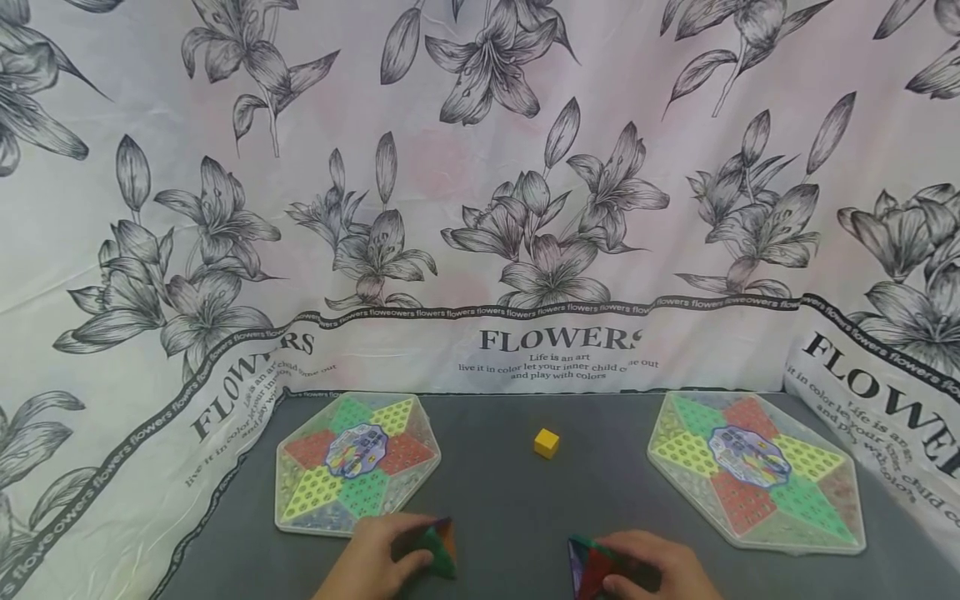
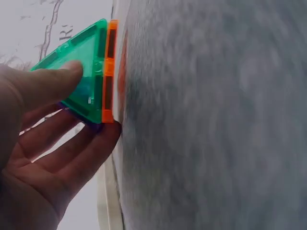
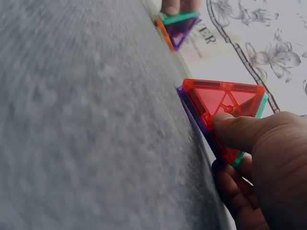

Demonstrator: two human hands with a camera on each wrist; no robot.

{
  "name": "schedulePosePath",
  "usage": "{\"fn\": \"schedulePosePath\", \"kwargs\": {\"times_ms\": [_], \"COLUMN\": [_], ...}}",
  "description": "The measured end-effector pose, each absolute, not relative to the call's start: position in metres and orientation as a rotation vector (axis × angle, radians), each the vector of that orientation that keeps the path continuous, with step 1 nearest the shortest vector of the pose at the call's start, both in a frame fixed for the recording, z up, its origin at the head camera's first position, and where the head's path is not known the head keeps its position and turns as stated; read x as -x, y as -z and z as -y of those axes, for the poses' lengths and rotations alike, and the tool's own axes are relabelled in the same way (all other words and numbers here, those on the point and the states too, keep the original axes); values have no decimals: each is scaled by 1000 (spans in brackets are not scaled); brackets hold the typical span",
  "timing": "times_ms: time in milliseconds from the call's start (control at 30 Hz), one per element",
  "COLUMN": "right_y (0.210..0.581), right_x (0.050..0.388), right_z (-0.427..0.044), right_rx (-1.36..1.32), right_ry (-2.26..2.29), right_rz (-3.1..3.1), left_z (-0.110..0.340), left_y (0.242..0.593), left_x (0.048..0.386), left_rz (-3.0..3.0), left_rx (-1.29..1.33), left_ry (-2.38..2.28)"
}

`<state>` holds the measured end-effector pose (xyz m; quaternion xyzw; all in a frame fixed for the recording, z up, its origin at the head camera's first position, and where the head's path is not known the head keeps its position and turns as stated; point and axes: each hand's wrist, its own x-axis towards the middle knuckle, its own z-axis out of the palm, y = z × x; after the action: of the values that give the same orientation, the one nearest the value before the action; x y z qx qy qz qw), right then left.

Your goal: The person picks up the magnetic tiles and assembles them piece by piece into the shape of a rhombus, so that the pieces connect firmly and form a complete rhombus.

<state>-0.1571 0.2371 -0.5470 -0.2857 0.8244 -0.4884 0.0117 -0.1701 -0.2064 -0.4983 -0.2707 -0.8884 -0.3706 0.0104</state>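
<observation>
My left hand (image 1: 375, 557) pinches a small pyramid of translucent magnetic tiles (image 1: 443, 552) low over the grey table. In the left wrist view the thumb presses its green triangular tile (image 2: 86, 79); an orange tile (image 2: 110, 72) faces the table and some purple shows behind. Opposite, my right hand (image 1: 660, 562) grips a second magnetic tile pyramid (image 1: 588, 569). Its red triangular tile (image 3: 225, 103) lies under the thumb in the right wrist view, with purple and green tiles at the sides. A gap separates the two pyramids. Whether either touches the tabletop I cannot tell.
A yellow cube (image 1: 547, 443) sits farther back, between the hands. One star-patterned game board in a clear case (image 1: 300, 510) lies at left, and another game board (image 1: 825, 540) at right. White flower-printed cloth (image 1: 420, 350) encloses the grey table (image 1: 510, 492) behind and at both sides.
</observation>
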Motion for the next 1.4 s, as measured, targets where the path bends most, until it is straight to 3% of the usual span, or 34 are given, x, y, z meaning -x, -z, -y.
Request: {"fn": "schedulePosePath", "kwargs": {"times_ms": [367, 633, 933, 1200, 1400], "right_y": [546, 543, 545, 547, 546], "right_x": [158, 158, 155, 154, 151], "right_z": [-214, -196, -190, -190, -184], "right_rx": [1131, 1103, 973, 958, 989], "right_ry": [1486, 1485, 1515, 1532, 1621], "right_rz": [-2824, -2820, -2761, -2732, -2785], "left_z": [144, 109, 110, 118, 111], "left_y": [493, 495, 502, 549, 524], "left_x": [179, 180, 180, 201, 190], "left_rz": [2801, 2775, 2814, 2805, 2913], "left_rx": [1044, 1155, 1113, 1211, 1121], "left_ry": [1208, 1243, 1246, 965, 999]}}
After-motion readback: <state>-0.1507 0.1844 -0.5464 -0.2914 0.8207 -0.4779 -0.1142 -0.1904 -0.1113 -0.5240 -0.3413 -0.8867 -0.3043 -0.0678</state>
